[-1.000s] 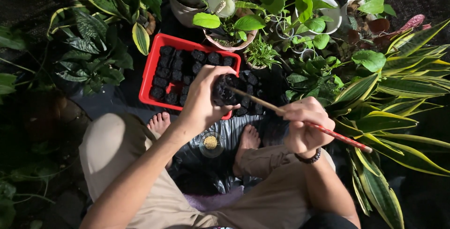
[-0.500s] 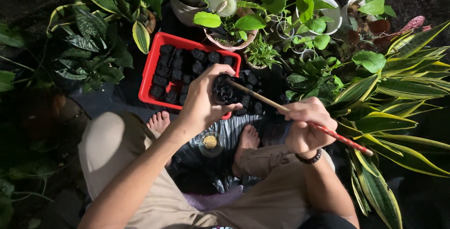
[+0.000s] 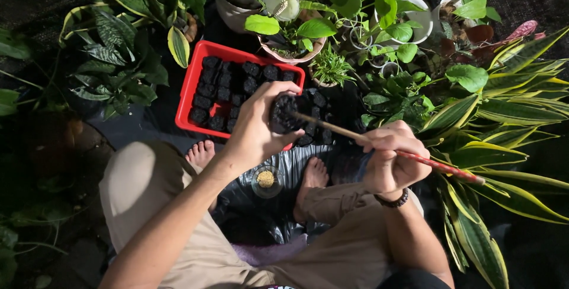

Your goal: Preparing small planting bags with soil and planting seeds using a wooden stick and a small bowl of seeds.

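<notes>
My left hand [image 3: 256, 128] grips a small black soil-filled pot [image 3: 283, 114] above the near edge of a red tray [image 3: 188, 96]. My right hand [image 3: 391, 159] holds a thin wooden stick [image 3: 385, 148] with a red patterned end, like a pencil. The stick's bare tip touches the soil in the pot. The red tray holds several more small black pots in rows. More black pots [image 3: 315, 118] lie just right of the tray. I sit with bent knees and bare feet [image 3: 313, 176] on black plastic sheeting.
A small clear cup of yellowish seeds [image 3: 267, 180] sits on the black sheet [image 3: 249, 206] between my feet. Potted plants [image 3: 296, 34] crowd the far side. Striped long-leaved plants [image 3: 498, 123] fill the right, and dark leafy plants [image 3: 118, 58] the left.
The stick has swung flatter, its red end moving right and slightly down. The left hand has turned the pot a little; the stick tip stays at the soil.
</notes>
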